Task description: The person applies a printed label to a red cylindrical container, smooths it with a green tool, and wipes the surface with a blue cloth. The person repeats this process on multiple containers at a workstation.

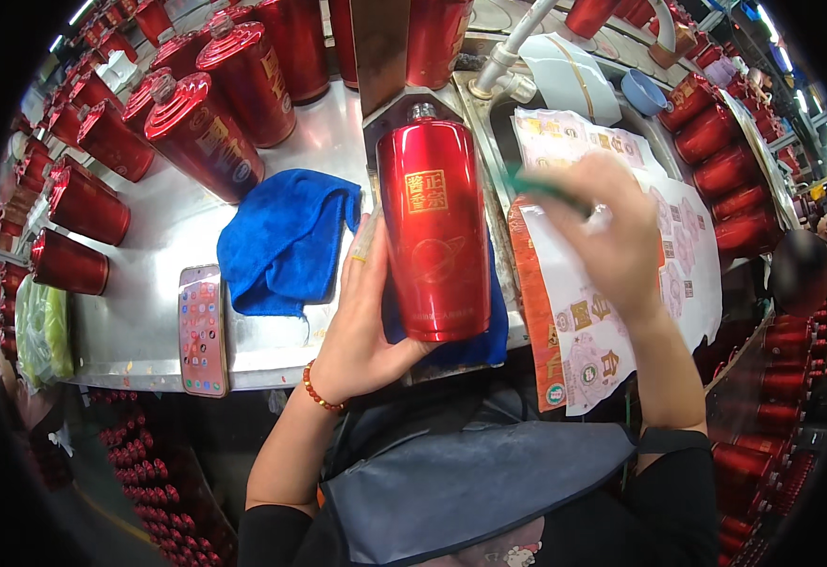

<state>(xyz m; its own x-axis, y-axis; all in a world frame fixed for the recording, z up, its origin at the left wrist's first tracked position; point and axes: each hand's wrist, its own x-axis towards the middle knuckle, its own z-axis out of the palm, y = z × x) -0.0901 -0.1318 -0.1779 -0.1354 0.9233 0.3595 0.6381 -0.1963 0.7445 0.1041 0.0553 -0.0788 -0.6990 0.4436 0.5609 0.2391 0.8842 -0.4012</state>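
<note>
We had our left hand on the left side of a red bottle, with its fingers grasping it and the thumb down by its bottom. The red bottle was in the middle, in front of a dark apron, and had gold marks and a gray cap. Our right hand was over some papers, and its fingers were grasping a green thing, too blurry for us to name. The papers were white, pink and orange. Left of the red bottle, on the shiny worktop, we saw a crumpled blue cloth and a phone just beside it. Other bottles, red too, stood behind them. We wore a beaded bracelet on the left wrist.
</note>
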